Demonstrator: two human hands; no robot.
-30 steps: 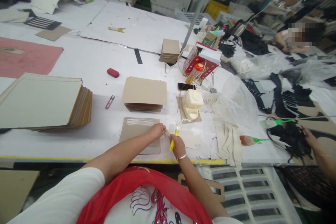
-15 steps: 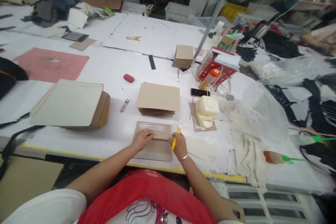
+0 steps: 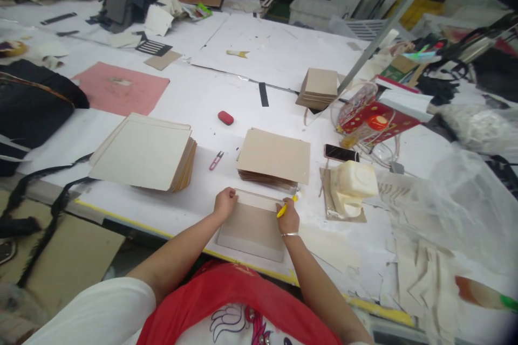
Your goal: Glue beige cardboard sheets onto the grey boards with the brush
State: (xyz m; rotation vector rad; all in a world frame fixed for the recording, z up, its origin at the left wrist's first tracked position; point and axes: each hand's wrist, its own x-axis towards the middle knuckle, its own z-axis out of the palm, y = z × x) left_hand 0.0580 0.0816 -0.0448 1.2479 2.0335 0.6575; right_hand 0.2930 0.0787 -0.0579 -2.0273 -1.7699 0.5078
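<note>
A beige rectangular panel (image 3: pixel 254 232) lies at the table's front edge, with a paler strip (image 3: pixel 259 200) along its far side. My left hand (image 3: pixel 225 205) is closed, pinching the strip's left end at the panel's far left corner. At the other end, my right hand (image 3: pixel 289 219) has its fingers at the far right corner while gripping a small yellow-handled brush (image 3: pixel 286 207) with a white tip. Just beyond is a stack of beige boards (image 3: pixel 274 156). To the right, a cream-coloured plastic container (image 3: pixel 353 186) sits on a piece of board.
A larger board stack (image 3: pixel 141 153) stands left, near pink-handled thread snips (image 3: pixel 216 160) and a red case (image 3: pixel 225 117). A phone (image 3: pixel 341 153), a red bag (image 3: pixel 384 121) and clear plastic sheeting (image 3: pixel 457 205) are at the right. A slanting metal pole (image 3: pixel 388 29) rises behind.
My left hand has moved from the strip's middle to its left end, and the strip now lies along the panel's far edge. The brush stays in my right hand. The view has shifted left.
</note>
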